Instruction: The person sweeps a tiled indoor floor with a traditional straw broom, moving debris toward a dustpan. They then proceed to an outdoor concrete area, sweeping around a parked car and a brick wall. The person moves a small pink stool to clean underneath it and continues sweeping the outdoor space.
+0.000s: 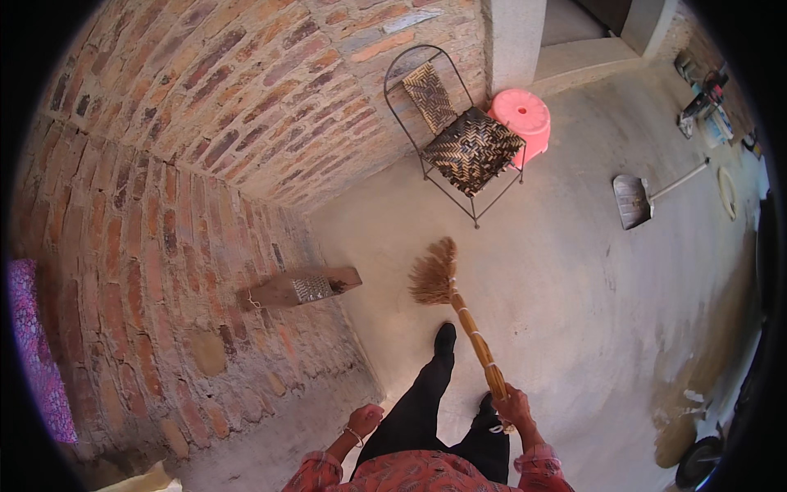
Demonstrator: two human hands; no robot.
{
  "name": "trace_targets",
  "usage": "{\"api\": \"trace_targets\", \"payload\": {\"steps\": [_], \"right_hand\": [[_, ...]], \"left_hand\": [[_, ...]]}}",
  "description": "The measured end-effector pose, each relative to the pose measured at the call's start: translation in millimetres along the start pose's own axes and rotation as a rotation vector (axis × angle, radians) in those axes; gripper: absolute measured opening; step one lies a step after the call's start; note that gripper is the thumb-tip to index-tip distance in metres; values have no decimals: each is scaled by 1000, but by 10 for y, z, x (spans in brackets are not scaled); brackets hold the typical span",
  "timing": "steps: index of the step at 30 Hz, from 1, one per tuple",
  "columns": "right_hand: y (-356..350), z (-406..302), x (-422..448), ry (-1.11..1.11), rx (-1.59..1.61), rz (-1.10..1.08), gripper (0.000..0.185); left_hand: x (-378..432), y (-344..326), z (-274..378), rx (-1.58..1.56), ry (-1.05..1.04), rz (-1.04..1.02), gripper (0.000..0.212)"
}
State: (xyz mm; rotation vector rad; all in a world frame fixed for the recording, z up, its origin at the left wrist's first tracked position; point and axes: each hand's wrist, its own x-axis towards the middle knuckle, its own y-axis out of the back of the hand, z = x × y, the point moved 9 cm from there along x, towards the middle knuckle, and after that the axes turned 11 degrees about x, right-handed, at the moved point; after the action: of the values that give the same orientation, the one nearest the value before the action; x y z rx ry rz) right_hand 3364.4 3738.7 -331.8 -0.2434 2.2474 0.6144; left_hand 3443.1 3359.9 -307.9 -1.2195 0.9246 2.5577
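My right hand (pixel 515 406) grips the lower end of a straw broom (pixel 474 335), its bound yellow-brown handle slanting up and away from me. The fanned bristle head (pixel 435 273) is low over the concrete floor, ahead of my black shoes; whether it touches the floor I cannot tell. A white cord loop hangs at the handle's end by my hand. My left hand (pixel 366 420), with a bracelet at the wrist, hangs by my left thigh, fingers curled in with nothing seen in them. Left of the broom, a wooden board with a metal grater plate (pixel 310 288) leans against the brick wall.
A metal-framed woven chair (pixel 473 150) stands ahead by the brick wall (pixel 246 123), beside a pink plastic stool (pixel 521 114). A long-handled metal dustpan (pixel 633 202) lies to the right. Several items crowd the far right wall, near a doorway (pixel 584 64). A wheel (pixel 699 462) shows at lower right.
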Motion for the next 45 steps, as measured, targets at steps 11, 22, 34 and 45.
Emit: {"api": "trace_targets", "payload": {"steps": [11,22,34,45], "right_hand": [[57,-1143,-507,-54,-29,-106,64],[-240,-2443,1020,260,-76,-437,31],[1775,-2041,746,273,-661,-167,64],[2495,-2331,253,-310,-617,33,33]], "left_hand": [[387,130,32,165,47,65,23],[1107,588,763,-266,132,122,15],[3692,2888,3182,87,-282,536,14],[5471,3712,5671,230,-487,685,61]]}}
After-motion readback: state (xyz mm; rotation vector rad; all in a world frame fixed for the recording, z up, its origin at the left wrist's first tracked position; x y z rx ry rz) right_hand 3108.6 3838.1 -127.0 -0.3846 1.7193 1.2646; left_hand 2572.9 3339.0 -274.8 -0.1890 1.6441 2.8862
